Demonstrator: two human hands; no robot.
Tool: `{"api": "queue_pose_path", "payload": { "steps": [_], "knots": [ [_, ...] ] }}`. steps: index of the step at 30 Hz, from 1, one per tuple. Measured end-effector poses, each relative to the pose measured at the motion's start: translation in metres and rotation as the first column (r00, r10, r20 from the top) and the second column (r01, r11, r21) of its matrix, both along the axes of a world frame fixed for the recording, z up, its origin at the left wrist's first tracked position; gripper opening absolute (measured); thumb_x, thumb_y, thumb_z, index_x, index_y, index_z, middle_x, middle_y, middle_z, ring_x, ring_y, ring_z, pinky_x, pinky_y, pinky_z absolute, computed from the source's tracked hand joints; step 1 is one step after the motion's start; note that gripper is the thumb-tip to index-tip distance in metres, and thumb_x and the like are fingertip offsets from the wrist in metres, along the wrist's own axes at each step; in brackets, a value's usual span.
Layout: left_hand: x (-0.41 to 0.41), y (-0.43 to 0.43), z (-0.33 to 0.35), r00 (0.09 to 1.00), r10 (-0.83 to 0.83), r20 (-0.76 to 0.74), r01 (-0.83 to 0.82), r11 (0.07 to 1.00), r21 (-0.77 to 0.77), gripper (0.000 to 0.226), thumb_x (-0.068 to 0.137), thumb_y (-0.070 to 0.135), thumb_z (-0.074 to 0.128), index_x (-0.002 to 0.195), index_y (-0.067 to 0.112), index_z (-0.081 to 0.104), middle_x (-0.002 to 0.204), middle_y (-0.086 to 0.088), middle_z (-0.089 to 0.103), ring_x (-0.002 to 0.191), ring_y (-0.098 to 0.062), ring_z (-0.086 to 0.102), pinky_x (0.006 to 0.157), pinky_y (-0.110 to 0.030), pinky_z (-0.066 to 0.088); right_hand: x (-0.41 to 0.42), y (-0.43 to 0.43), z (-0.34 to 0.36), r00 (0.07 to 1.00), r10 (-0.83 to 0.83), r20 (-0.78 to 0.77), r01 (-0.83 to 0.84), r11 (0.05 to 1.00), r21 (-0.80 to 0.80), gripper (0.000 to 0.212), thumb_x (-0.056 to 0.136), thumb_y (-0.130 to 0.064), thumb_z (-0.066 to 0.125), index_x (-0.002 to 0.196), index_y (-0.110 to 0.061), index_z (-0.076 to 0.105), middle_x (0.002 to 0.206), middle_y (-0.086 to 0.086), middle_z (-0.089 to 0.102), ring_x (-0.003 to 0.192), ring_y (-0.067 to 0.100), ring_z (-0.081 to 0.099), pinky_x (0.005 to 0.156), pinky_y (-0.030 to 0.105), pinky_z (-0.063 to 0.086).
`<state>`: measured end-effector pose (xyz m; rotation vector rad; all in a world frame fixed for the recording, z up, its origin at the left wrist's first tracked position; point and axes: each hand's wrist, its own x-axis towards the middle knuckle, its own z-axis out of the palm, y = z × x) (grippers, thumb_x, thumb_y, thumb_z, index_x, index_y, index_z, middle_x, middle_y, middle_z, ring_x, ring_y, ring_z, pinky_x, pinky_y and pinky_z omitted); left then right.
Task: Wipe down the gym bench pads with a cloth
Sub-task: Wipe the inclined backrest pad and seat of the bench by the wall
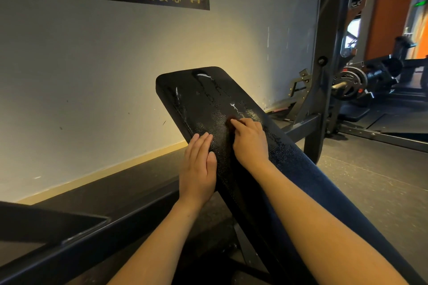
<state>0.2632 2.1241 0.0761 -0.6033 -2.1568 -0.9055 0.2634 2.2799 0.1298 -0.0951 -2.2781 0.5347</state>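
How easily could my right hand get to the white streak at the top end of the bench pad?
Probably yes. The right hand rests on the bench pad below the white streak, with only bare pad between them.

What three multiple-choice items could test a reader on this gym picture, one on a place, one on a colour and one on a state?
1. Where does the left hand rest? A. on the left edge of the bench pad B. on a weight plate C. on the wall
2. Which colour is the bench pad? A. red B. black C. white
3. How is its surface? A. dry and dusty B. torn open C. wet with streaks

Answers: 1 A, flat fingers lie on that edge; 2 B, it is black all over; 3 C, shiny streaks run down it.
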Motion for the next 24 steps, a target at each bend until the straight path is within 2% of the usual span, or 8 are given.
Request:
{"api": "queue_pose_path", "payload": {
  "steps": [2, 5, 10, 15, 17, 19, 21, 24],
  "knots": [
    [0.001, 0.003, 0.000, 1.000, -0.003, 0.020, 0.003, 1.000, 0.023, 0.051, 0.107, 0.037, 0.024, 0.153, 0.023, 0.040, 0.160, 0.010, 0.034, 0.145, 0.014, 0.003, 0.117, -0.012, 0.000, 0.000, -0.009, 0.002, 1.000, 0.001, 0.002, -0.001, 0.999, -0.037, 0.041, 0.100, -0.013, 0.047, 0.139, -0.015, 0.059, 0.140, 0.007, 0.055, 0.127, 0.031, 0.043, 0.106, 0.043, 0.038],
    [0.002, 0.009, -0.002, 0.998, -0.016, 0.063, 0.011, 0.997, 0.078, 0.052, 0.107, 0.038, 0.022, 0.154, 0.024, 0.038, 0.161, 0.012, 0.031, 0.147, 0.011, 0.005, 0.117, -0.012, -0.001, 0.011, -0.029, -0.004, 0.989, 0.138, -0.047, -0.140, 0.990, -0.029, 0.037, 0.099, -0.013, 0.050, 0.132, -0.014, 0.065, 0.134, 0.006, 0.060, 0.121, 0.029, 0.049, 0.103, 0.043, 0.041],
    [0.004, 0.004, 0.000, 0.999, 0.002, 0.043, -0.004, 0.999, 0.041, 0.050, 0.107, 0.038, 0.023, 0.153, 0.025, 0.040, 0.160, 0.012, 0.034, 0.144, 0.014, 0.005, 0.118, -0.016, 0.003, 0.019, -0.019, -0.017, 0.964, 0.250, -0.090, -0.236, 0.961, 0.143, 0.038, 0.097, -0.017, 0.051, 0.133, -0.018, 0.064, 0.131, 0.005, 0.061, 0.117, 0.031, 0.053, 0.094, 0.046, 0.046],
    [0.012, 0.005, 0.007, 0.998, 0.031, 0.047, -0.031, 1.000, 0.004, 0.051, 0.106, 0.034, 0.024, 0.151, 0.021, 0.044, 0.159, 0.008, 0.037, 0.150, -0.004, 0.017, 0.124, -0.028, 0.012, 0.016, -0.006, -0.012, 0.998, 0.058, -0.038, -0.059, 0.998, -0.024, 0.040, 0.099, -0.014, 0.051, 0.139, -0.016, 0.060, 0.139, 0.008, 0.056, 0.130, 0.031, 0.046, 0.105, 0.049, 0.041],
    [0.016, 0.011, 0.011, 0.995, 0.058, 0.076, -0.059, 0.998, 0.015, 0.048, 0.106, 0.029, 0.027, 0.149, 0.020, 0.046, 0.158, 0.006, 0.039, 0.151, -0.009, 0.019, 0.126, -0.037, 0.018, 0.024, -0.019, -0.015, 0.990, 0.123, -0.072, -0.124, 0.992, -0.019, 0.037, 0.096, -0.016, 0.053, 0.131, -0.015, 0.066, 0.139, 0.007, 0.058, 0.133, 0.028, 0.045, 0.112, 0.046, 0.037],
    [0.016, 0.015, 0.018, 0.992, 0.095, 0.085, -0.097, 0.995, 0.015, 0.042, 0.107, 0.024, 0.033, 0.145, 0.020, 0.051, 0.154, 0.004, 0.045, 0.147, -0.013, 0.027, 0.123, -0.042, 0.027, 0.030, -0.024, -0.022, 0.968, 0.229, -0.101, -0.223, 0.972, 0.071, 0.036, 0.095, -0.020, 0.048, 0.123, -0.015, 0.071, 0.137, 0.003, 0.062, 0.135, 0.025, 0.046, 0.117, 0.042, 0.032],
    [0.018, 0.022, 0.026, 0.992, 0.115, 0.045, -0.115, 0.993, -0.015, 0.039, 0.105, 0.021, 0.039, 0.141, 0.020, 0.056, 0.145, 0.004, 0.053, 0.138, -0.013, 0.038, 0.120, -0.040, 0.033, 0.032, -0.013, -0.028, 0.952, 0.287, -0.102, -0.270, 0.950, 0.156, 0.039, 0.095, -0.020, 0.045, 0.124, -0.013, 0.070, 0.137, 0.002, 0.062, 0.137, 0.024, 0.045, 0.118, 0.040, 0.032],
    [0.025, 0.037, 0.035, 0.997, 0.073, 0.012, -0.071, 0.992, -0.103, 0.041, 0.102, 0.018, 0.044, 0.141, 0.019, 0.057, 0.143, 0.003, 0.055, 0.135, -0.013, 0.041, 0.121, -0.035, 0.028, 0.029, 0.015, -0.025, 0.953, 0.296, -0.065, -0.289, 0.952, 0.103, 0.039, 0.095, -0.004, 0.052, 0.131, -0.010, 0.067, 0.143, 0.005, 0.057, 0.138, 0.027, 0.041, 0.118, 0.034, 0.029]
  ]
}}
